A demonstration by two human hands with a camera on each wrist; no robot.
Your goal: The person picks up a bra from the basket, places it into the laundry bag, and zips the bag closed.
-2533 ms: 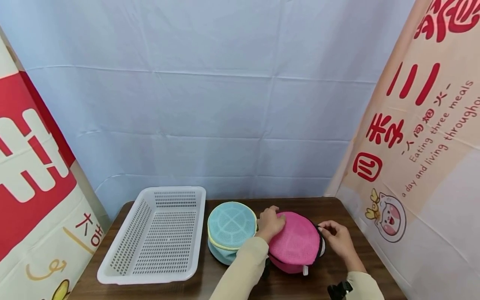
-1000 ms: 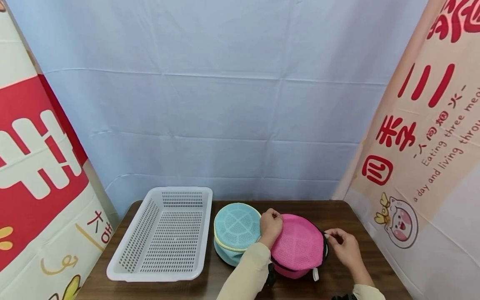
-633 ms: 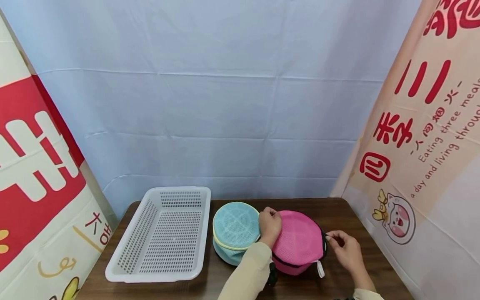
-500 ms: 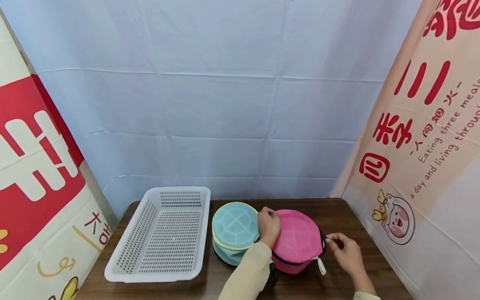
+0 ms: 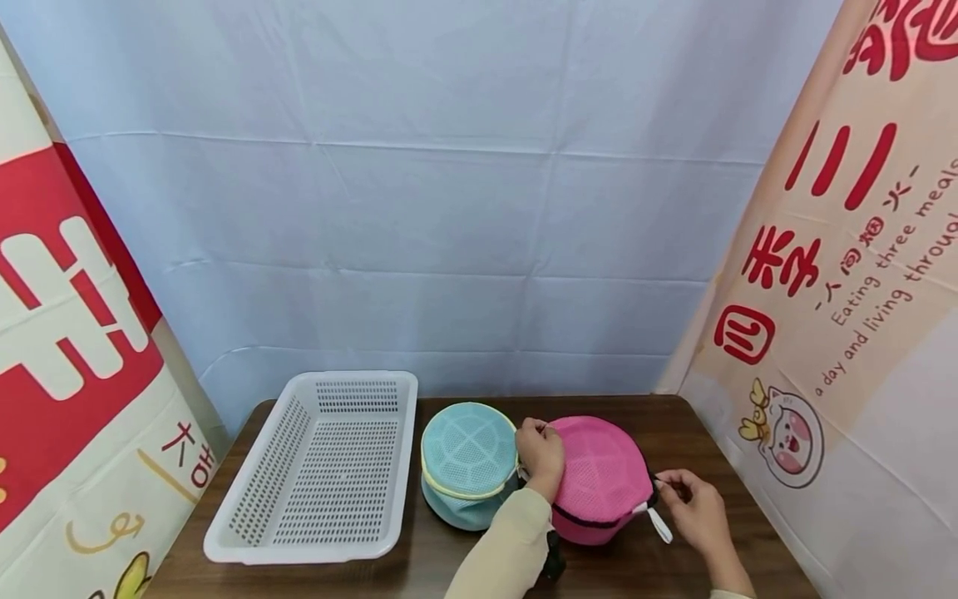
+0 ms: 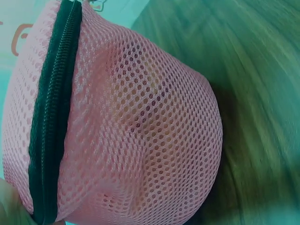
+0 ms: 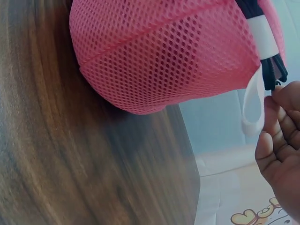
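A round pink mesh laundry bag (image 5: 599, 470) with a black zipper (image 6: 54, 103) round its rim stands on the wooden table (image 5: 674, 433). At the bag's left edge, my left hand (image 5: 540, 453) grips the rim with curled fingers. Only a bit of a finger (image 6: 11, 206) shows beside the zipper band in the left wrist view. My right hand (image 5: 694, 507) pinches the zipper pull (image 7: 277, 85) between thumb and forefinger at the bag's right side. A white fabric loop (image 7: 253, 103) hangs from the rim just by those fingers. Something pale shows dimly through the mesh.
A round light-blue mesh bag (image 5: 467, 453) with yellow trim stands left of the pink one, close to my left hand. Farther left lies a white perforated plastic basket (image 5: 404, 466). A pale cloth (image 5: 449, 208) hangs behind the table, with printed cloths on both sides.
The pink bag has turned, its white loop swinging from the front toward my right hand. My right hand has come nearer along the rim. My left fingers have curled in at the left edge.
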